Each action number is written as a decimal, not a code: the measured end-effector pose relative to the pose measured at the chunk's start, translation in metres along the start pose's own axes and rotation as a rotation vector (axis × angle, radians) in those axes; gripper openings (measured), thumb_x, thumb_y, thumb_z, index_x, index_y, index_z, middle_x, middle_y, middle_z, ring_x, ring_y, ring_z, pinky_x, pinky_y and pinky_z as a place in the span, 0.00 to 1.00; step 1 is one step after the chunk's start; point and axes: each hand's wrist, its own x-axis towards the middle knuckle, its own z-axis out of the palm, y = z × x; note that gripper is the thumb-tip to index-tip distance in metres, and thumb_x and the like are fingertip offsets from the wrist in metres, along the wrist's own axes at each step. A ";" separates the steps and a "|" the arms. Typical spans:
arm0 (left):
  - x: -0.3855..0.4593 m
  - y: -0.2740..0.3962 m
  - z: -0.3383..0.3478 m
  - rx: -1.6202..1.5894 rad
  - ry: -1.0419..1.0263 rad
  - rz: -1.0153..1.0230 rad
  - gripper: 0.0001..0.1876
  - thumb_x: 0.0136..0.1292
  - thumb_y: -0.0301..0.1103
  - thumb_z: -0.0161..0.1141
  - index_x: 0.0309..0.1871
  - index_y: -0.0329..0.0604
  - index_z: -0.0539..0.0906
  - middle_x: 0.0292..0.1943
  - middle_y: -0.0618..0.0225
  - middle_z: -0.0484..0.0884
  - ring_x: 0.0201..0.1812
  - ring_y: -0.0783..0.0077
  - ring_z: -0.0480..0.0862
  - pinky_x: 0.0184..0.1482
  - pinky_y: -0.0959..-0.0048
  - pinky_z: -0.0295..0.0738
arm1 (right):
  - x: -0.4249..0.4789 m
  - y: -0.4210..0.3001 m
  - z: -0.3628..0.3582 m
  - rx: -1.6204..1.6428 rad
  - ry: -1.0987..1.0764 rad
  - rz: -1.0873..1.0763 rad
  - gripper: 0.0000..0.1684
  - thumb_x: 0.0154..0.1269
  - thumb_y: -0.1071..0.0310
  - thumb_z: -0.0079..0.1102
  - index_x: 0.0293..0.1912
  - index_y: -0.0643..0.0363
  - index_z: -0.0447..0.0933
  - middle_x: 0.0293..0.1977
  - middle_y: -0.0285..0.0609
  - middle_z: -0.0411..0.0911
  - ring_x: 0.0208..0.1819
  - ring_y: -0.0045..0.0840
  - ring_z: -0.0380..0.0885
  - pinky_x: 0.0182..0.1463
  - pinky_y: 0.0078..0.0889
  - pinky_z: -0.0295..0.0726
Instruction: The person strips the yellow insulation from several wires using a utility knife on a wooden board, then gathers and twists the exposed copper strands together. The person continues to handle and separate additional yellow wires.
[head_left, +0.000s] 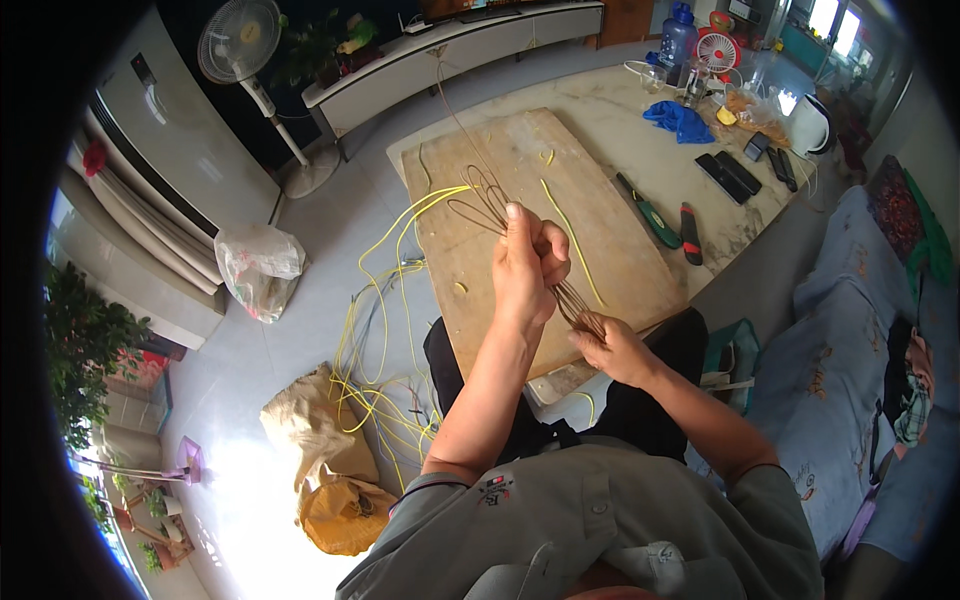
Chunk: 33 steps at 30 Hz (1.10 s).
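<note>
A bundle of thin brown wire (574, 304), looped at its far end, runs between my two hands above a wooden board (540, 150). My left hand (525, 262) grips the bundle near the loops, thumb on top. My right hand (611, 349) closes on the other end of the bundle, nearer my lap. One long strand stretches from the loops towards the far side. A yellow wire piece (571, 240) and small yellow scraps lie on the board. Yellow wires (382, 300) hang from the board's left side down to a tangle on the floor.
A green-handled tool (656, 221) and a red-and-black utility knife (690, 236) lie right of the board on the marble-patterned table (720, 262). Farther right are black devices (727, 176), a blue cloth (679, 121) and a kettle (810, 127). A sack (322, 427) stands on the floor at left.
</note>
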 end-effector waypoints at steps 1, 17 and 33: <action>-0.001 -0.001 -0.003 -0.023 0.005 -0.029 0.23 0.70 0.54 0.41 0.22 0.52 0.60 0.15 0.71 0.66 0.14 0.84 0.49 0.15 0.81 0.44 | 0.000 0.005 0.005 -0.092 0.043 -0.055 0.14 0.65 0.61 0.56 0.32 0.61 0.69 0.15 0.37 0.66 0.16 0.23 0.64 0.23 0.29 0.65; 0.000 -0.017 -0.026 -0.106 -0.064 0.029 0.19 0.71 0.50 0.42 0.26 0.50 0.64 0.20 0.66 0.73 0.14 0.77 0.66 0.17 0.79 0.62 | -0.003 -0.005 0.000 0.759 -0.328 0.123 0.27 0.70 0.49 0.46 0.55 0.62 0.64 0.25 0.32 0.68 0.13 0.06 0.55 0.15 0.09 0.53; -0.004 -0.008 -0.022 -0.094 0.241 0.017 0.24 0.66 0.50 0.52 0.18 0.51 0.61 0.17 0.73 0.69 0.16 0.81 0.58 0.18 0.79 0.51 | -0.011 0.038 0.024 -0.397 0.274 -0.300 0.09 0.68 0.65 0.50 0.35 0.61 0.64 0.20 0.51 0.70 0.23 0.49 0.71 0.25 0.39 0.68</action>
